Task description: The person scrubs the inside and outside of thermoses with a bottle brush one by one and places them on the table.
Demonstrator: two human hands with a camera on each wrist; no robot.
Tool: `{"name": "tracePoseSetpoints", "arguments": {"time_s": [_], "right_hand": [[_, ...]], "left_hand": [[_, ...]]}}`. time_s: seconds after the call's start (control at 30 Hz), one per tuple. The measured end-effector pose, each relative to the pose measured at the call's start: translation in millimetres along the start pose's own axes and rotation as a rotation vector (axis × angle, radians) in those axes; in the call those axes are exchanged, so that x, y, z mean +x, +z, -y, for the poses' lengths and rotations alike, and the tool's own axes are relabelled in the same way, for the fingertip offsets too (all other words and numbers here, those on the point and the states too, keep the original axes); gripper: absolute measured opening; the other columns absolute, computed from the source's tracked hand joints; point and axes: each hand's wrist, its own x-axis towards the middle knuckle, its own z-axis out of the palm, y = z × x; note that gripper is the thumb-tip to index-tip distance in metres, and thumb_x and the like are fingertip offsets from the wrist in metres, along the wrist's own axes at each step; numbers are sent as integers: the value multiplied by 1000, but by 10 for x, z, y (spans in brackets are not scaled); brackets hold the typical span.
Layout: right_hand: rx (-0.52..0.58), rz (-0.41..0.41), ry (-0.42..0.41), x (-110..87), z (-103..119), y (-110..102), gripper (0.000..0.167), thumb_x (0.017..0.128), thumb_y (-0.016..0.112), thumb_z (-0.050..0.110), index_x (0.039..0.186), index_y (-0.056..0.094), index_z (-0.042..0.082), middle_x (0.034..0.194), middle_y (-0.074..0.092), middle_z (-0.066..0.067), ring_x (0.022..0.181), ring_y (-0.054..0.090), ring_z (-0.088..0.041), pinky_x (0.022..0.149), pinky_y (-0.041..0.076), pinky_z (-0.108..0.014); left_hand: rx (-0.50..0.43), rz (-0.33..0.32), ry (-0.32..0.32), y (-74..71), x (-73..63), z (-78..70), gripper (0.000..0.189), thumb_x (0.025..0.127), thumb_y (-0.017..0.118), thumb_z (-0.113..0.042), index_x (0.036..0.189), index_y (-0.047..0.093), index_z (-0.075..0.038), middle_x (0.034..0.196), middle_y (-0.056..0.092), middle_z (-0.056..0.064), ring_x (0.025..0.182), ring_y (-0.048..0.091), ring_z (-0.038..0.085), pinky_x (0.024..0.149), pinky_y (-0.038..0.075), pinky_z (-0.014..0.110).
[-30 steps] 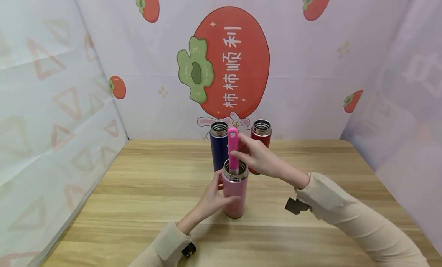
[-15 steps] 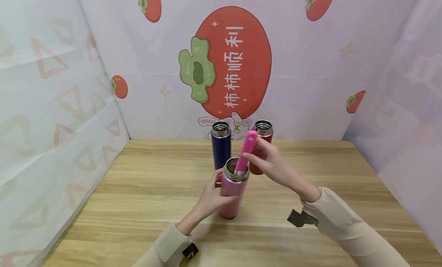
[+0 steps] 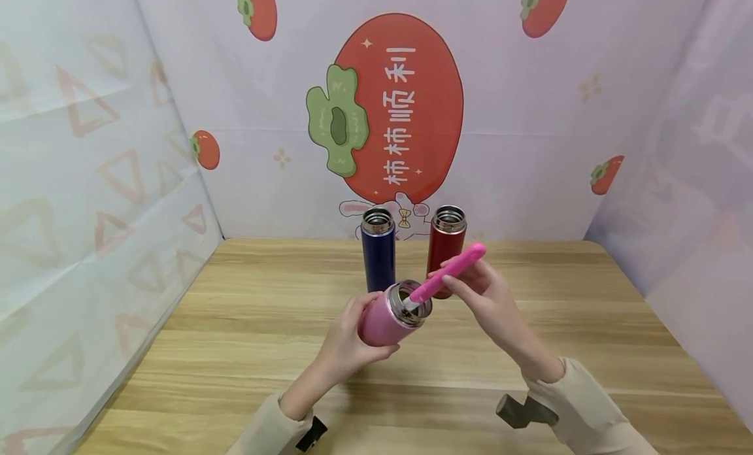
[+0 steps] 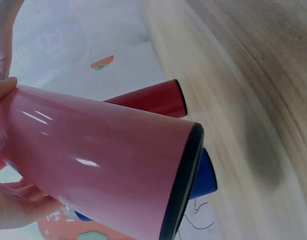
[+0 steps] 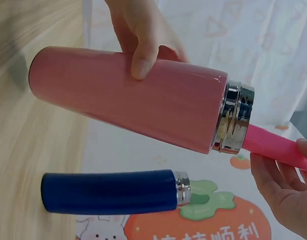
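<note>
My left hand [image 3: 347,340] grips a pink thermos bottle [image 3: 385,324], fingers and thumb wrapped round its body. The bottle is tilted, its open steel mouth facing right and its base apart from the table, as the left wrist view shows. A tool with a bright pink handle [image 3: 450,272] stands in the mouth, its lower end hidden inside. The right hand [image 3: 491,308] pinches that handle between thumb and fingers. In the right wrist view, the left thumb lies across the pink body, and the right hand [image 5: 286,192] holds the handle just outside the steel neck.
Behind the hands, a blue thermos bottle [image 3: 378,252] and a red thermos bottle [image 3: 445,246] stand upright and uncapped on the wooden table [image 3: 247,298]. A printed cloth backdrop [image 3: 512,167] closes off the back and both sides.
The pink bottle has been lifted and tipped to the right from near upright. The pink handle has swung from upright to slanting right, and the right hand has moved right and down with it.
</note>
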Motion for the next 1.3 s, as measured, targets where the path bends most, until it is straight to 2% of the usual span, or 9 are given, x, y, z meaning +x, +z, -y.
{"name": "tracePoseSetpoints", "arguments": {"time_s": [0.27, 0.43, 0.6, 0.73, 0.9, 1.0, 1.3], "right_hand": [[246, -107, -44, -169, -30, -12, 15, 85, 51, -5, 99, 54, 1, 93, 66, -10, 85, 63, -16, 75, 49, -31], [329, -184, -102, -227, -26, -64, 19, 85, 48, -9, 99, 55, 1, 89, 66, -8, 82, 64, -16, 74, 49, -30], [380, -244, -188, -260, 17, -185, 16, 86, 45, -11, 98, 53, -4, 90, 64, -11, 84, 64, -18, 73, 49, -30], [397, -287, -193, -284, 50, -276, 15, 85, 45, -12, 97, 51, -5, 89, 64, -9, 83, 64, -18, 73, 48, -31], [492, -307, -196, -299, 78, -356, 16, 85, 43, -15, 98, 51, -10, 88, 64, -13, 83, 64, -21, 72, 48, -33], [508, -326, -193, -289, 106, -402, 17, 85, 44, -14, 99, 52, -9, 88, 63, -14, 81, 64, -22, 71, 48, -33], [567, -340, -178, -273, 129, -474, 17, 84, 45, -14, 97, 54, -9, 85, 64, -14, 80, 65, -23, 71, 48, -35]], "left_hand": [[210, -38, 84, -47, -85, -78, 78, 50, 84, -27, 119, 48, -18, 100, 51, 1, 85, 57, 15, 66, 49, 31], [306, -68, 147, -59, -115, -63, 77, 50, 83, -29, 119, 49, -18, 95, 51, 1, 81, 56, 15, 65, 49, 30], [362, -80, 188, -79, -152, -40, 77, 50, 82, -29, 119, 49, -17, 93, 50, 2, 80, 55, 15, 67, 48, 32], [409, -80, 206, -107, -182, -42, 77, 50, 82, -31, 119, 50, -17, 93, 50, 2, 80, 54, 14, 67, 47, 31], [457, -91, 247, -135, -215, -23, 76, 49, 82, -33, 117, 51, -15, 92, 51, 3, 77, 53, 17, 64, 46, 33], [479, -97, 248, -153, -231, 1, 76, 49, 82, -32, 115, 51, -14, 92, 51, 4, 76, 53, 17, 64, 46, 33], [478, -96, 252, -187, -238, 38, 75, 49, 81, -32, 115, 52, -13, 92, 52, 4, 77, 53, 17, 63, 46, 34]]}}
